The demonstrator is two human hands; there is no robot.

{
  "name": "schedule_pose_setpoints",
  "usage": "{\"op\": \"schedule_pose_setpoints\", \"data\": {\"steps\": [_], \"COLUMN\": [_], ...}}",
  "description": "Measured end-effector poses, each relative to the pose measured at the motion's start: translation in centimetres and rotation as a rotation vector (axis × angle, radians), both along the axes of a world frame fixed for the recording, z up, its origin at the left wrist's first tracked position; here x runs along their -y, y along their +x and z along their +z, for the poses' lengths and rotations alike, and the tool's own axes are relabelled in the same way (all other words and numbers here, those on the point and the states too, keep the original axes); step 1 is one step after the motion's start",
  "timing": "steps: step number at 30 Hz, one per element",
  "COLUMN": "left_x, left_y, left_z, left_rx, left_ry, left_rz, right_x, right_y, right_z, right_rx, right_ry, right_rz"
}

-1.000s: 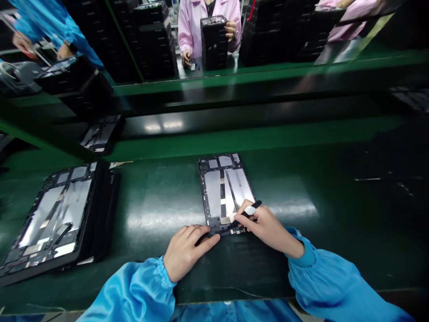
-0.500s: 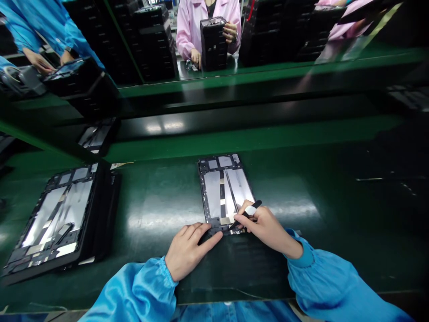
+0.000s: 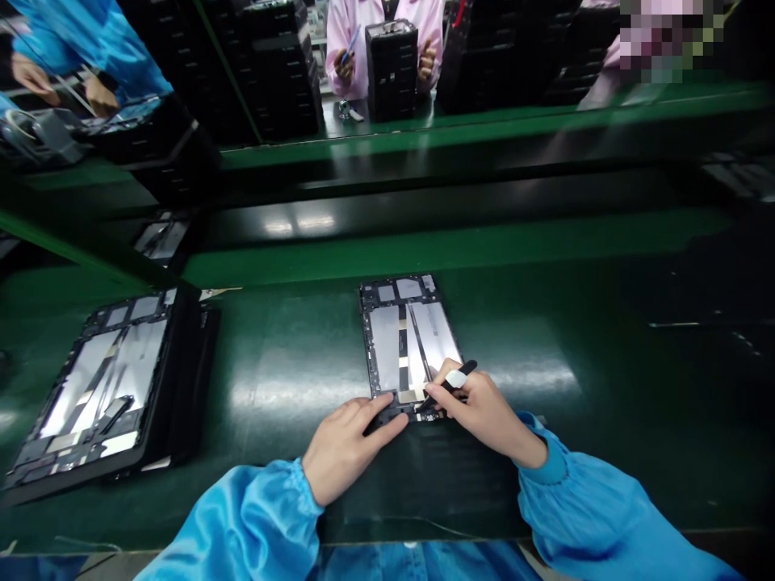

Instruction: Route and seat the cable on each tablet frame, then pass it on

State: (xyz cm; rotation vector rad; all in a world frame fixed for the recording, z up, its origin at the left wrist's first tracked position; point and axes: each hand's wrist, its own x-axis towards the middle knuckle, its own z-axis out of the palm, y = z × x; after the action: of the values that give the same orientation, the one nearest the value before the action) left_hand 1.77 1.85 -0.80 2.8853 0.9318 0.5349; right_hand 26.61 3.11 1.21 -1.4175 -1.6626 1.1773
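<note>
- Tablet frame (image 3: 404,347) lies flat on the green bench (image 3: 291,379), short edge toward the person.
- Left hand (image 3: 348,448) lies open, fingers across the frame's near edge, apparently pinning it steady.
- Right hand (image 3: 478,407) grips a black tool (image 3: 454,382) penlike, tip down at the frame's near end, for fine control.
- Left of them, a stack of frames (image 3: 102,387) sits within reach.
- Far across, a co-worker (image 3: 363,48) works in a pink smock.
</note>
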Motion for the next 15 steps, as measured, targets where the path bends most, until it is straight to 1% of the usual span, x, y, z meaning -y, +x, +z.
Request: {"op": "schedule_pose_setpoints", "data": {"steps": [3,5,7,8,10,11,12,13,15], "left_x": [-0.7,-0.8,-0.7,-0.9,-2.1,-3.2,-4.8,-6.8,-11.5], "left_y": [-1.1,-1.1,-0.2,0.6,2.6,3.7,4.7,5.7,7.2], "left_z": [0.1,0.4,0.7,0.8,0.9,1.0,1.1,1.2,1.7], "left_rx": [0.095,0.122,0.094,0.052,-0.068,-0.124,-0.160,-0.180,-0.195], "left_ry": [-0.010,0.037,0.107,0.129,0.123,0.093,0.060,0.030,0.051], "left_rz": [-0.058,-0.061,-0.087,-0.102,-0.098,-0.068,-0.020,0.051,0.177], "right_x": [0.1,0.3,0.8,1.1,1.7,1.9,2.0,2.1,2.0], "right_y": [0.2,0.3,0.3,0.4,0.4,0.4,0.4,0.4,0.1], "right_z": [-0.4,-0.8,-1.1,-1.3,-1.7,-1.9,-2.1,-2.3,-2.4], "right_rx": [-0.041,-0.049,-0.031,-0.024,-0.023,-0.049,-0.078,-0.079,-0.040], "right_ry": [0.009,0.089,0.256,0.358,0.481,0.518,0.491,0.440,0.341], "right_rz": [-0.012,-0.059,-0.191,-0.290,-0.484,-0.552,-0.588,-0.599,-0.556]}}
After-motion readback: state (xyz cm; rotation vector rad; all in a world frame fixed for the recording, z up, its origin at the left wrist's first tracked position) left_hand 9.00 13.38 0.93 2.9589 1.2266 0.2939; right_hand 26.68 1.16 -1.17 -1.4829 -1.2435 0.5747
